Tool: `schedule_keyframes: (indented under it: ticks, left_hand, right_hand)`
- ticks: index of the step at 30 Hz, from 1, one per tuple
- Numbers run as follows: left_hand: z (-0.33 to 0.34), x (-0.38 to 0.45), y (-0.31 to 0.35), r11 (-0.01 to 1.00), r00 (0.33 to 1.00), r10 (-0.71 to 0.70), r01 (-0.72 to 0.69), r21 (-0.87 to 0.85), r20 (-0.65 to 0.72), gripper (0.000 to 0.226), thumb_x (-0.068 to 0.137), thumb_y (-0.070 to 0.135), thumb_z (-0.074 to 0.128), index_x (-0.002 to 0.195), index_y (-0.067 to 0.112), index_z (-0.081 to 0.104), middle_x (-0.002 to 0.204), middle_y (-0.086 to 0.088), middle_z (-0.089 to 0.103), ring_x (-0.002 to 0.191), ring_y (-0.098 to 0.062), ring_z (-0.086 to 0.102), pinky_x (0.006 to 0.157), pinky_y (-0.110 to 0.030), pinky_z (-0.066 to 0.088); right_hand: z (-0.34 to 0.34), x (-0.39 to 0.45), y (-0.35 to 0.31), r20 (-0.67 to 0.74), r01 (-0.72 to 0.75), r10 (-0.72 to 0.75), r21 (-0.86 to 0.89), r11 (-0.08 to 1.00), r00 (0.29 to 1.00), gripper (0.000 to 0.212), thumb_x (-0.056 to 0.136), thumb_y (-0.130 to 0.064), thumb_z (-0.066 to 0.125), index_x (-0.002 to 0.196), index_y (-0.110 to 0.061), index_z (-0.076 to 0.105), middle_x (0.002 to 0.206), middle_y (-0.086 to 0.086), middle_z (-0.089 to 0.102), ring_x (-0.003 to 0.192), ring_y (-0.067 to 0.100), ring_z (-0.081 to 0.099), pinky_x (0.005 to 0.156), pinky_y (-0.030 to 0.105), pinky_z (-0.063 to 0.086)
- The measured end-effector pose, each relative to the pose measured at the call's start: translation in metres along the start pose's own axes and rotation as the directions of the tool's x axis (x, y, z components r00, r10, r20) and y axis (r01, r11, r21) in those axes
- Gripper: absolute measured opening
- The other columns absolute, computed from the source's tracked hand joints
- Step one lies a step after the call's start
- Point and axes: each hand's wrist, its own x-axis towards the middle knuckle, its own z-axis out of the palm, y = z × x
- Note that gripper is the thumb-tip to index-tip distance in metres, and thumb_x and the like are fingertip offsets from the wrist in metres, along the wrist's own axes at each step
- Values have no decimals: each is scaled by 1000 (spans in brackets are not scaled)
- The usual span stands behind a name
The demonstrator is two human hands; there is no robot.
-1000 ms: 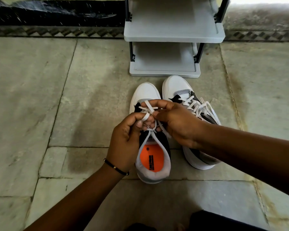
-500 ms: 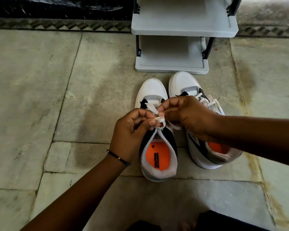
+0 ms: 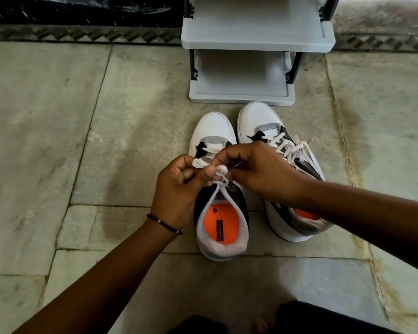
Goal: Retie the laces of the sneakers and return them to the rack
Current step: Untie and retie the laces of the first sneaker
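Note:
Two white, grey and black sneakers with orange insoles stand side by side on the stone floor, toes toward the rack. Over the tongue of the left sneaker [image 3: 214, 131] my left hand [image 3: 177, 189] pinches a loop of its white lace [image 3: 219, 169]. My right hand [image 3: 258, 173] reaches across and grips the same lace at the knot. The right sneaker [image 3: 258, 116] has its laces lying loose over its side, and my right forearm hides its heel.
A grey plastic shoe rack [image 3: 241, 97] with black posts stands just beyond the toes, its two visible shelves bare. Stone floor slabs spread to both sides. A dark patterned skirting [image 3: 82, 34] runs along the back wall. My dark-clothed knees [image 3: 299, 319] sit at the bottom edge.
Both hands have worked the lace of the left sneaker, drawing a loop out to the left. The view has shifted, so the shoes and rack sit further right.

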Motion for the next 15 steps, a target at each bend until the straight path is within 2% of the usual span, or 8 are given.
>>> schedule_keyframes:
  ticks: [2,4,7,10,13,15]
  left_hand:
    - [0,1,1,999,1000,-15,15,-42,-13,3,83,5,60,84,3,58,59,16,71,59,1,66,57,-9,49]
    - [0,2,3,999,1000,-13,12,-40,-6,3,83,7,60,84,4,58,59,14,72,57,0,66,57,-10,50]
    - [0,2,4,1000,999,1,-1,-24,38,3,84,9,59,81,9,57,62,14,72,58,-1,65,58,-12,51]
    - [-2,2,5,1000,995,18,-16,-17,93,8,87,11,53,81,14,57,66,13,73,63,-3,67,62,-14,52]
    - [-4,2,7,999,988,34,-32,-19,149,9,91,13,49,85,15,55,71,10,73,69,-7,69,65,-17,54]
    - [-5,2,8,999,984,42,-39,-21,176,10,92,10,46,84,14,53,70,11,72,70,-5,69,66,-16,53]
  right_hand:
    - [-1,-1,-1,43,1,-1,-14,1000,999,27,78,-2,66,100,-18,67,93,1,73,86,8,67,79,24,54]
    - [-1,-2,-1,56,4,-2,-31,1000,998,27,76,-7,71,100,-18,65,89,-2,72,79,1,66,73,17,52]
    - [1,-3,0,-9,38,-38,-42,998,999,12,80,-12,68,88,-20,64,67,-12,66,62,-4,61,60,9,44]
    - [3,-1,4,-81,39,-42,-40,998,996,7,85,-16,63,80,-20,66,60,-7,63,54,4,58,58,17,43]
    - [7,0,8,-107,-41,58,152,988,993,14,84,-25,62,74,-16,66,67,6,71,60,18,66,65,37,54]
    - [8,-1,10,-107,-85,119,279,956,987,19,84,-24,62,72,-10,65,67,14,70,55,23,64,60,36,52]
